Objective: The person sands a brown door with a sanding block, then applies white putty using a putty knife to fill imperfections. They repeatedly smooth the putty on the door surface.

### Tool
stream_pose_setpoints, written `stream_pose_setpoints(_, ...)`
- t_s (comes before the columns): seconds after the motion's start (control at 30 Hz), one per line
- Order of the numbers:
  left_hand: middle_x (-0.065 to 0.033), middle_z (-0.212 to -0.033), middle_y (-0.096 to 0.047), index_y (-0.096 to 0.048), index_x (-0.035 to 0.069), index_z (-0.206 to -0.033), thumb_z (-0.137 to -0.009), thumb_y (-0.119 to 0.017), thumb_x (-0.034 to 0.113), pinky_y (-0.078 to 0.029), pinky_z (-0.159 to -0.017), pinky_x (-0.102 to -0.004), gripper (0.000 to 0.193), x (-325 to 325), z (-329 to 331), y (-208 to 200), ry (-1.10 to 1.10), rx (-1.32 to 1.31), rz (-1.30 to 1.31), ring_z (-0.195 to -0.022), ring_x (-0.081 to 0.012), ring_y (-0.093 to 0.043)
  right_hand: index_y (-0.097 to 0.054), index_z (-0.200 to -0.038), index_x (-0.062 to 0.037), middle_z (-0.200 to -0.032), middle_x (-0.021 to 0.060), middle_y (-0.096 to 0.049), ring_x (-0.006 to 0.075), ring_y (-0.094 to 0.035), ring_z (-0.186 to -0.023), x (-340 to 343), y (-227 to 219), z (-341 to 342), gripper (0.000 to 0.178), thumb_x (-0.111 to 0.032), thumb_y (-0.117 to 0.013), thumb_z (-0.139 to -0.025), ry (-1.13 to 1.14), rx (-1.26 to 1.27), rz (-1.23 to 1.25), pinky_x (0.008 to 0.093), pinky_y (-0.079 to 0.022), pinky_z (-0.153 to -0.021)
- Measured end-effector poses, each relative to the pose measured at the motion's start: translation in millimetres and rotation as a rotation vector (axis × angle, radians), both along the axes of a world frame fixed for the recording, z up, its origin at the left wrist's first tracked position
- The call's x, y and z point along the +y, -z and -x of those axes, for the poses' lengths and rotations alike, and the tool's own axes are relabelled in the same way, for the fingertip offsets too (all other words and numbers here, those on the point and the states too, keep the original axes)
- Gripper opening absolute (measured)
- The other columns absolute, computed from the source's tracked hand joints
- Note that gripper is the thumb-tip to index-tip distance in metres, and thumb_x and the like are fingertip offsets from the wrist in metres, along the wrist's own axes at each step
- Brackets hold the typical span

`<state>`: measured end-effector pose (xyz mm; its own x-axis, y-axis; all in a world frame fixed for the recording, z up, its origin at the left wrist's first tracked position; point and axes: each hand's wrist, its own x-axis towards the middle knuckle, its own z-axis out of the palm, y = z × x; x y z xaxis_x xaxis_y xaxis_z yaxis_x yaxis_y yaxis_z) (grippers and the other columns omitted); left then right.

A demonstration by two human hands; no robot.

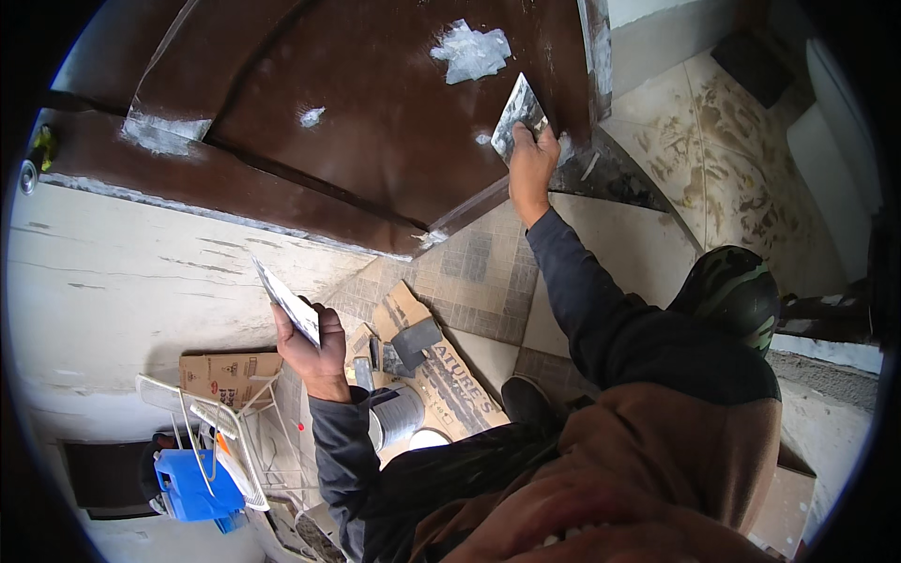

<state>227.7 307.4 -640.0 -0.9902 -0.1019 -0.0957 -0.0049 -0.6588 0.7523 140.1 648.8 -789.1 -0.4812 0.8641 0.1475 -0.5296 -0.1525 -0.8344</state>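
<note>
My right hand (533, 174) is closed on a flat metal putty scraper (516, 117), its blade smeared with white and grey filler. That blade is at the lower right part of a dark brown panelled door (375, 113); contact with the surface cannot be told for sure. White filler patches (471, 52) mark the door, with a smaller one (312, 117) farther left. Lower left, away from the door, my left hand (314, 352) grips a second flat scraper (286, 302), with pale filler on it, between thumb and fingers.
Below my left hand, a can (394, 413) stands on flattened cardboard (460, 385) beside dark sandpaper-like pieces (413, 342). A light metal-framed chair (225, 422) and a blue jug (192, 483) are at lower left. A scuffed white wall (169, 253) runs along the left.
</note>
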Motion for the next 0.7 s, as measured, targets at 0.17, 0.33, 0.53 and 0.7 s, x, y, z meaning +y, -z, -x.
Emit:
stream_pose_setpoints(0.17, -0.0028, -0.087, -0.071, -0.065, 0.006, -0.108, -0.104, -0.057, 0.027, -0.052, -0.061, -0.0256, 0.023, 3, 4, -7, -0.03, -0.1, 0.033, -0.069, -0.013, -0.063, -0.068, -0.107, 0.0, -0.095, -0.0022, -0.068, 0.0036, -0.057, -0.084, -51, -57, -36, 0.014, -0.007, -0.059, -0.099, -0.484, 0.243, 0.178, 0.0232, -0.049, -0.075)
stream_pose_setpoints(0.33, -0.0055, -0.109, -0.072, -0.062, 0.006, -0.117, -0.103, -0.057, 0.027, -0.059, -0.074, -0.0313, 0.025, -5, 0, -17, 0.109, -0.104, -0.014, -0.093, -0.0174, -0.071, -0.064, -0.133, -0.0039, -0.127, 0.0164, -0.061, 0.028, -0.059, -0.112, -137, -123, -86, 0.038, -0.004, -0.06, -0.096, -0.682, 0.528, -0.759, 0.0384, -0.046, -0.097)
stream_pose_setpoints(0.53, -0.013, -0.116, -0.07, -0.058, -0.002, -0.121, -0.103, -0.057, 0.018, -0.06, -0.089, -0.0371, 0.027, -53, -6, -55, 0.041, -0.057, -0.053, -0.102, -0.0221, -0.071, -0.067, -0.13, -0.012, -0.12, 0.0083, -0.061, 0.0298, -0.057, -0.109, -153, -149, -86, 0.058, 0.012, -0.056, -0.079, -0.63, 0.382, -1.204, 0.041, -0.048, -0.098)
stream_pose_setpoints(0.7, -0.0123, -0.112, -0.071, -0.058, -0.003, -0.122, -0.102, -0.056, 0.015, -0.062, -0.082, -0.0331, 0.027, -108, -18, -68, -0.011, 0.036, 0.001, -0.096, -0.0209, -0.073, -0.065, -0.131, -0.0044, -0.122, 0.0106, -0.064, 0.0251, -0.061, -0.112, -162, -132, -88, 0.039, -0.001, -0.057, -0.093, -0.726, 0.223, -0.91, 0.0351, -0.049, -0.097)
